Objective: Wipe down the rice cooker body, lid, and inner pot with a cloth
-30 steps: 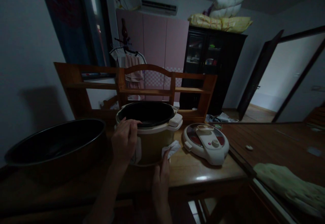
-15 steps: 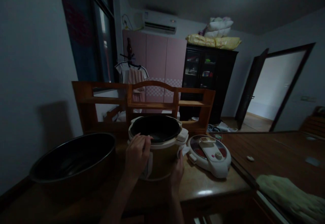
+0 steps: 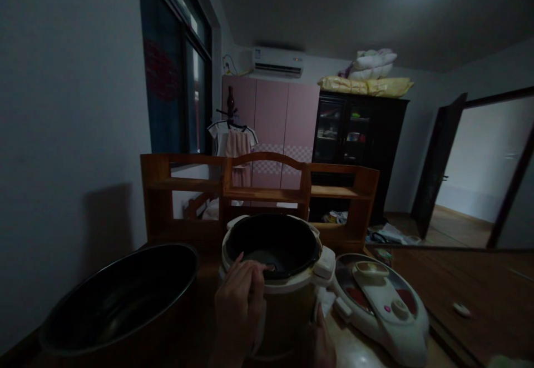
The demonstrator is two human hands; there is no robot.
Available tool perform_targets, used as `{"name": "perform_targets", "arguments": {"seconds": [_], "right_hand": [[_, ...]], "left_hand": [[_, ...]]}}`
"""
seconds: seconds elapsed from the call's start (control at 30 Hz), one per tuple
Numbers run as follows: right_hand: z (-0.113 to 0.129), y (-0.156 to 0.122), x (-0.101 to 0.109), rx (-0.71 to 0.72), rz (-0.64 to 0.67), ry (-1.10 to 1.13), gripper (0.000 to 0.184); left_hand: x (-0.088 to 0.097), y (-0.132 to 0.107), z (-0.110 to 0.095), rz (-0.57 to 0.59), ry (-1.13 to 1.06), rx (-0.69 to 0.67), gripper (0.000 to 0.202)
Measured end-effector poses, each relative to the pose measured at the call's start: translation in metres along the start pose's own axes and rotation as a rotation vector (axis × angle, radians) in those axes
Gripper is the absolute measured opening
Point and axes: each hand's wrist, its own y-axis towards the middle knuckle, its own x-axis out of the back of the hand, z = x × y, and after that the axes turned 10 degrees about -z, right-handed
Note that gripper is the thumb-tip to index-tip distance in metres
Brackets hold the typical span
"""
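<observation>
An electric pressure cooker (image 3: 287,318) stands without its lid at the centre of the table, its dark inner pot (image 3: 273,240) showing inside the pale rim. My left hand (image 3: 240,301) is at the front left of the rim, fingers bent together over the edge. Low on the cooker's right side, my right hand (image 3: 323,340) holds a crumpled white cloth or tissue (image 3: 326,298) against the wall; its lower fingers are dark and partly hidden. The cooker's lid (image 3: 381,301) lies to the right, handle and knob upward.
A large dark round pan (image 3: 120,301) stands at the left by the wall. Behind the cooker rises a wooden shelf unit (image 3: 267,194). Beyond the lid at the right is a brown wooden surface (image 3: 434,279) with a small white object (image 3: 461,310) on it.
The view has tilted up and come closer, so the cooker, pan and lid sit lower and larger. Both hands stay at the cooker, the left at the rim and the right at the side.
</observation>
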Motion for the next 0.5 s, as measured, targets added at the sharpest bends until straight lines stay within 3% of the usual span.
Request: {"name": "perform_targets", "arguments": {"seconds": [0.13, 0.27, 0.5], "right_hand": [[0.014, 0.050, 0.040, 0.040, 0.005, -0.051, 0.035], [0.020, 0.093, 0.070, 0.066, 0.006, -0.091, 0.055], [0.018, 0.118, 0.087, 0.067, 0.026, -0.068, 0.062]], "left_hand": [[-0.002, -0.001, 0.003, -0.044, 0.049, -0.044, 0.027], [-0.006, -0.001, 0.010, -0.096, 0.077, -0.130, 0.022], [-0.007, -0.004, 0.012, -0.081, 0.078, -0.128, 0.023]]}}
